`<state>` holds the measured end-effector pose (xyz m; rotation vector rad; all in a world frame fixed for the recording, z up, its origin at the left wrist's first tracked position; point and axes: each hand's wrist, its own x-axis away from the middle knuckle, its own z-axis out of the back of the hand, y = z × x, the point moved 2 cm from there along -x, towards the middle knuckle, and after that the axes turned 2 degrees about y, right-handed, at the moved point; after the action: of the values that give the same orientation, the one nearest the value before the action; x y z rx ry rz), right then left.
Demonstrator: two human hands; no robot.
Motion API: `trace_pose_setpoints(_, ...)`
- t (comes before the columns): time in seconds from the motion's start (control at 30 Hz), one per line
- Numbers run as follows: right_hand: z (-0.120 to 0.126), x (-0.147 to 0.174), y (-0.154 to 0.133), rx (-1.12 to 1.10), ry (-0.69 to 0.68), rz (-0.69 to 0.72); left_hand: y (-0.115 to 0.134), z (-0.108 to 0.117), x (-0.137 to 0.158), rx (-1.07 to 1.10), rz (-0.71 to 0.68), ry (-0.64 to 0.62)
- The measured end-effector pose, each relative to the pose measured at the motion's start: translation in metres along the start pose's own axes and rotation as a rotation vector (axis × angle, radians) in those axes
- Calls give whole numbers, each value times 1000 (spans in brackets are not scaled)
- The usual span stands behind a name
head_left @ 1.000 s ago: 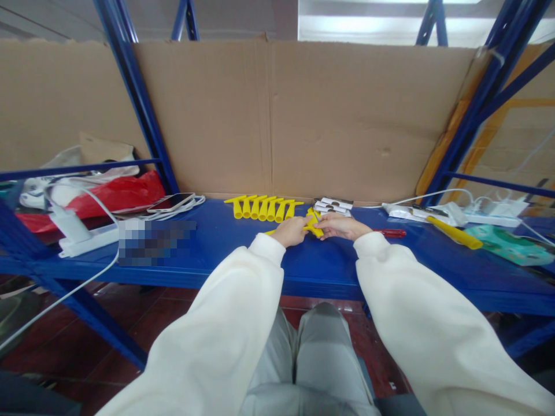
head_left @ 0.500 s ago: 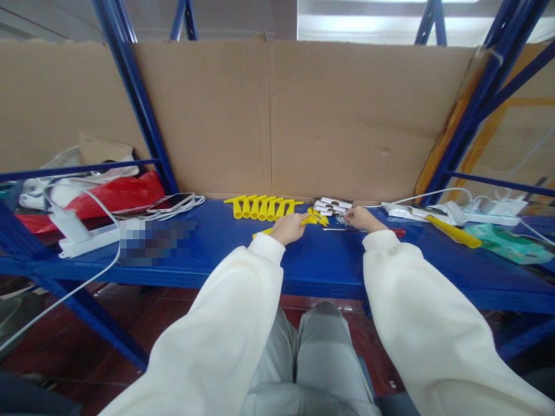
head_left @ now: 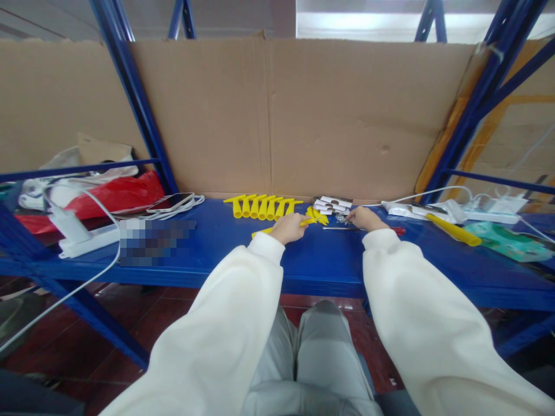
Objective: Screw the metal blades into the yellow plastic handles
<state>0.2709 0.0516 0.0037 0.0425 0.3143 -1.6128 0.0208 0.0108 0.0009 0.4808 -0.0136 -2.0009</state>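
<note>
My left hand is closed around a yellow plastic handle, whose wide end sticks out to the left and whose thin end points right. Just beyond it lies a small pile of flat yellow pieces. The fingers of my right hand are drawn together at a heap of small metal parts, probably screws; anything between them is too small to make out. A screwdriver with a red handle lies under my right wrist, its shaft pointing left. Several yellow handles with crosspieces stand in a row behind my left hand.
White-and-black packets lie at the back, against the cardboard panel. On the right are another yellow handle, a green packet and white cables. A power strip and red bag occupy the left of the blue shelf.
Both hands stay almost in place. The right fingers have shifted slightly at the metal parts, and the left hand still holds the yellow handle.
</note>
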Motion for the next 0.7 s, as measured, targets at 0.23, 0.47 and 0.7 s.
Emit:
trace_pose_setpoints(0.23,-3,-1,0,13,-31,29,3,1,2,-5,6,-110)
trace_pose_setpoints(0.47,-4,-1,-1,19,-22,6,3,2,2,3,35,-118)
trace_pose_setpoints(0.7,-3,1,-2,-19,-8,17,2,1,1,20,31,-131)
